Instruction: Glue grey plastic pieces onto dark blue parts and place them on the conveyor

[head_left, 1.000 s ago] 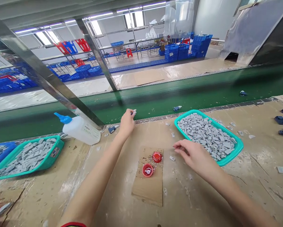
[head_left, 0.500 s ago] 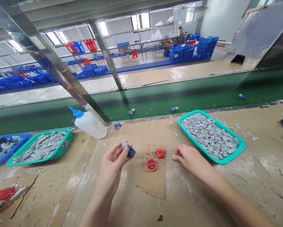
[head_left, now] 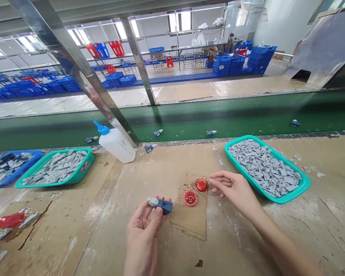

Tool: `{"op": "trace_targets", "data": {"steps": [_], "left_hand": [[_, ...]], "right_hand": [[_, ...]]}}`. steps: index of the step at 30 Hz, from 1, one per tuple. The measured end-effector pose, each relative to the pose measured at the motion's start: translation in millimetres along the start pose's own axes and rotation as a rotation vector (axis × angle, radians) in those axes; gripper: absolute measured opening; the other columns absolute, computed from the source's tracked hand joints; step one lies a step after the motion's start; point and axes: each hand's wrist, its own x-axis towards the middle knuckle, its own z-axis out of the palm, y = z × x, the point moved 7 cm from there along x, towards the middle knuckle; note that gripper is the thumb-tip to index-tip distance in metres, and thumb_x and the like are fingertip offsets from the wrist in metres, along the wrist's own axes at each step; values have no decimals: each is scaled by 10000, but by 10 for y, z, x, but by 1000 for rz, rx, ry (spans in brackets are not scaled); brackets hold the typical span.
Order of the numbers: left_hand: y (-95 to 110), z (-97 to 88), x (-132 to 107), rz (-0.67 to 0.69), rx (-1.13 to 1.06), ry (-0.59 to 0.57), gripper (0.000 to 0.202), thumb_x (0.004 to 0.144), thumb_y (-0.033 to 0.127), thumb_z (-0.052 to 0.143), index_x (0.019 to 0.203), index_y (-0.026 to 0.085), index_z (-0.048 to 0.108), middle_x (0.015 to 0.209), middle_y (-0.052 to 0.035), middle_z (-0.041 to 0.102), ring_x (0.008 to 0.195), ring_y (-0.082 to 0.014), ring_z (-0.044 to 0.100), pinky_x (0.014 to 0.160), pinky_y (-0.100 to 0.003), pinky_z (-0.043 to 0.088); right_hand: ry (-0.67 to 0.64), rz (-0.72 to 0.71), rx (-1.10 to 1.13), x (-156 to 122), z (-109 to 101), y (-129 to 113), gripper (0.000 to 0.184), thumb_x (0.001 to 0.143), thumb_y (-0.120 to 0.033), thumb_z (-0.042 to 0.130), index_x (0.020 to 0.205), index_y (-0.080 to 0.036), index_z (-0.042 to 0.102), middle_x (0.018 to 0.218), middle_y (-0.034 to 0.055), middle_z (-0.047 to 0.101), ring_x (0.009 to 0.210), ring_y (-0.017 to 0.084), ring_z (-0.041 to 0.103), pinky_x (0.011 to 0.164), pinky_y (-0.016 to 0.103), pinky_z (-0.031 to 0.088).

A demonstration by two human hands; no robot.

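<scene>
My left hand (head_left: 149,226) is closed around a dark blue plastic part (head_left: 164,207) with a pale grey tip pointing left, held above the work surface. At the right edge of the cardboard piece, my right hand (head_left: 230,188) pinches a small grey plastic piece (head_left: 211,181), mostly hidden by the fingertips. Those fingertips are right beside a red cap (head_left: 201,185). Another red cap (head_left: 190,198), with shiny liquid inside, lies nearer to me. Both rest on a cardboard piece (head_left: 191,224) strewn with brownish crumbs.
A green basket (head_left: 304,184) of grey pieces stands right; another green basket (head_left: 80,173) and a blue tray (head_left: 35,156) stand left. A white bottle (head_left: 117,145) with blue nozzle leans near a metal post (head_left: 103,97). Several blue parts (head_left: 210,133) lie on the green belt (head_left: 184,119).
My left hand has come lower and turned the blue part so its side shows. My right hand has moved in from the right to the far red cap. The view has shifted slightly.
</scene>
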Motion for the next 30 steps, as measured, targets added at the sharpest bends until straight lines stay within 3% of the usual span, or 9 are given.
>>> {"op": "trace_targets", "data": {"steps": [3,7,13,23,26,30], "left_hand": [[19,32,-15,36,3,9,370,562,242,813,890,188,651,930,-45,706,911,-218,672,792,-273,550],[20,81,-45,88,31,28,339,577,255,802,869,203,637,900,-30,711,929,-218,667,831,-290,535],[-29,179,-56,140,110,-4,298,594,223,785,844,201,623,893,-44,716,919,-204,664,831,-276,521],[-77,370,-82,148,103,-72,232,600,186,773,782,209,631,884,-45,719,943,-223,662,865,-322,518],[-104,403,-88,159,96,-84,216,609,171,766,778,206,636,888,-53,719,941,-229,663,856,-331,525],[-136,475,-131,188,98,-130,184,626,142,750,770,208,656,878,-51,714,942,-242,664,847,-350,534]], "right_hand": [[60,-2,37,12,-13,-2,276,753,-442,627,825,-175,626,844,88,702,785,231,655,508,260,464],[93,24,-15,18,10,-8,292,724,-459,652,807,-179,661,801,68,705,744,216,636,475,241,421],[87,62,136,45,113,59,331,635,-449,741,751,-148,664,772,97,721,749,223,659,683,303,489],[69,151,228,57,151,141,339,602,-452,766,726,-151,669,754,95,721,740,226,656,669,296,471],[28,163,294,-16,145,52,292,628,-424,764,715,-165,660,728,49,701,691,171,613,607,245,425],[-118,174,419,-173,246,-88,228,675,-373,751,681,-173,642,629,-21,625,598,91,500,537,195,330]]}}
